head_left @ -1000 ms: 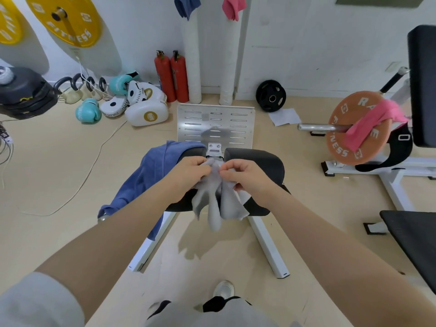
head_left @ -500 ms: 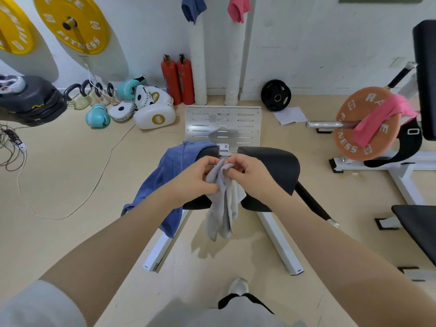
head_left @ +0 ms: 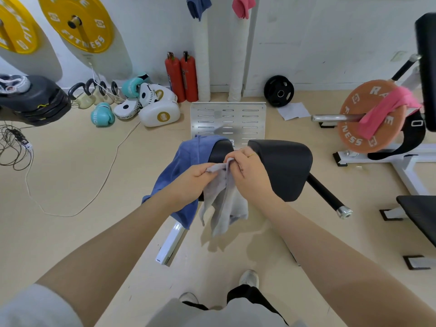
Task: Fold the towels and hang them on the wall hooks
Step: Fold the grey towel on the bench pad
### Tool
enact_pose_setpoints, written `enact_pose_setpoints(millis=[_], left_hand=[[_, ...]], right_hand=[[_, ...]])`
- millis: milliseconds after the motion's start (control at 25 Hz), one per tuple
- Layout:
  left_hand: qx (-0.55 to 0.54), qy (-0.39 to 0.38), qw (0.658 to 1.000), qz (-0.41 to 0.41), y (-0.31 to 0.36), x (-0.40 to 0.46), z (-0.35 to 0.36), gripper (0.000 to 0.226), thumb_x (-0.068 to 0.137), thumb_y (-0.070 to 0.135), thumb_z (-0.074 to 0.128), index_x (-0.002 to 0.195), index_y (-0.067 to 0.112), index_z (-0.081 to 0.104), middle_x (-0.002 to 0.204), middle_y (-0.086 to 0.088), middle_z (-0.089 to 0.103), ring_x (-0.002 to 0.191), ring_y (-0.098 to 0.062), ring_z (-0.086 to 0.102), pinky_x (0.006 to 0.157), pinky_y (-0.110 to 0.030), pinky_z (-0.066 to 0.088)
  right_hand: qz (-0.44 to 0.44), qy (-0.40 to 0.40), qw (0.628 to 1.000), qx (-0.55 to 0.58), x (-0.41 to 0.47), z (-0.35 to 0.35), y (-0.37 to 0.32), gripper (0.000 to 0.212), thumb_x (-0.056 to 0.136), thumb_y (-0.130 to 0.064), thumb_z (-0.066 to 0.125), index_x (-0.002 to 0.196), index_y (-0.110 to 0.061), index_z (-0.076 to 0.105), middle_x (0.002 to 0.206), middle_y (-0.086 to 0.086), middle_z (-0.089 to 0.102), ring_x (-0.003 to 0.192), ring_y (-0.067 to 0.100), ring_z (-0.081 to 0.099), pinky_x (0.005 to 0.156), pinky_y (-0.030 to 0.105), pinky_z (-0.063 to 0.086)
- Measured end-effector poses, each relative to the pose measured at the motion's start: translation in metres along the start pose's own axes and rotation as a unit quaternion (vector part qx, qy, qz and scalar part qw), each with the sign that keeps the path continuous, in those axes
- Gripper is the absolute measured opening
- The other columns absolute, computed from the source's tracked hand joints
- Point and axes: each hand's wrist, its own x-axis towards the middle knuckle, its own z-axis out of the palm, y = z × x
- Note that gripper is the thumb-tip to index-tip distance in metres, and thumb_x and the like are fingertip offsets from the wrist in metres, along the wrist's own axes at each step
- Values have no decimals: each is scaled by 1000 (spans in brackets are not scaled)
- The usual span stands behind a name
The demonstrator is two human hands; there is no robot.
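Note:
A small grey towel (head_left: 224,204) hangs bunched between my hands in front of the black padded bench. My left hand (head_left: 188,182) pinches its top edge on the left; my right hand (head_left: 250,175) grips it on the right, fingers closed. A blue towel (head_left: 181,171) is draped over the left bench pad. On the wall at the top hang a dark blue towel (head_left: 198,7) and a pink towel (head_left: 243,7); their hooks are out of frame. Another pink towel (head_left: 387,112) lies over an orange weight plate.
The black bench pads (head_left: 285,168) on a white frame stand right before me, with a metal footplate (head_left: 227,121) behind. Boxing gloves and pads (head_left: 146,102), two red extinguishers (head_left: 181,76), cables (head_left: 14,147) and a weight rack (head_left: 377,119) ring the floor.
My hands have shifted their grip along the grey towel's top edge, and the towel hangs a little wider. My view has moved slightly closer to the bench.

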Motion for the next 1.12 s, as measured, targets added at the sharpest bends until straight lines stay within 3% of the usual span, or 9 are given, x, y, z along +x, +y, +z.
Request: enact_pose_setpoints(millis=[120, 200, 320, 480, 640, 720, 840, 960, 1120], left_hand=[[-174, 50, 981, -65, -15, -3, -5, 20, 99, 26, 38, 86, 25, 53, 86, 9, 53, 82, -9, 54, 70, -11, 46], [-281, 90, 944, -150, -22, -1, -10, 23, 95, 37, 44, 81, 21, 53, 84, 1, 55, 77, -13, 55, 80, -24, 49], [-224, 65, 959, -159, -31, -8, -10, 32, 92, 44, 45, 91, 17, 62, 92, -7, 63, 90, -21, 59, 86, -32, 48], [-169, 55, 984, -35, -33, -31, -13, 26, 98, 37, 35, 86, 38, 58, 87, 10, 61, 86, -8, 57, 71, -14, 48], [-233, 41, 969, -76, -47, -37, -14, 30, 98, 35, 32, 112, 19, 54, 94, -1, 60, 90, -12, 58, 70, -15, 49], [-245, 24, 966, -82, -50, -43, -16, 33, 99, 35, 30, 112, 17, 54, 90, 0, 58, 89, -12, 57, 73, -16, 47], [-301, -21, 952, -48, -56, -46, -18, 30, 100, 31, 27, 96, 17, 53, 90, 4, 58, 83, -5, 60, 76, -19, 50], [-402, -40, 913, -65, -57, -51, -24, 33, 101, 28, 24, 91, 16, 53, 83, -1, 59, 63, 0, 67, 58, -15, 53], [-311, -43, 947, -64, -63, -59, -29, 37, 100, 35, 26, 108, 18, 58, 90, 1, 63, 81, -7, 63, 68, -17, 53]], right_hand=[[0, -22, 997, 80, -10, -4, -3, 19, 92, -7, 46, 91, -7, 65, 102, 4, 60, 96, 13, 52, 86, 23, 38], [8, -96, 986, 135, -20, -8, -15, 18, 91, -8, 50, 86, -15, 66, 90, -2, 66, 86, 9, 58, 79, 21, 44], [-21, -161, 980, 117, -30, 6, -41, 13, 87, -13, 60, 81, -23, 66, 77, -11, 62, 75, 0, 55, 74, 11, 43], [14, -51, 992, 117, -34, 35, -52, 3, 84, -15, 65, 85, -14, 67, 76, -6, 58, 73, 2, 53, 72, 14, 41], [46, -18, 981, 189, -45, 43, -54, 19, 82, -14, 67, 72, -24, 54, 69, -12, 54, 65, -5, 51, 65, 7, 40], [24, -37, 984, 173, -50, 45, -62, 16, 82, -11, 67, 75, -25, 62, 74, -13, 56, 74, -1, 54, 74, 10, 42], [10, -73, 988, 137, -53, 49, -75, 11, 87, -12, 60, 89, -16, 70, 89, -2, 58, 92, 13, 56, 88, 20, 43], [6, -113, 990, 82, -53, 52, -81, 22, 94, -16, 47, 103, -10, 67, 107, 10, 55, 102, 19, 53, 96, 27, 40], [15, -41, 997, 57, -57, 61, -84, 14, 92, -15, 52, 98, -11, 64, 98, 6, 53, 91, 16, 52, 88, 27, 42]])
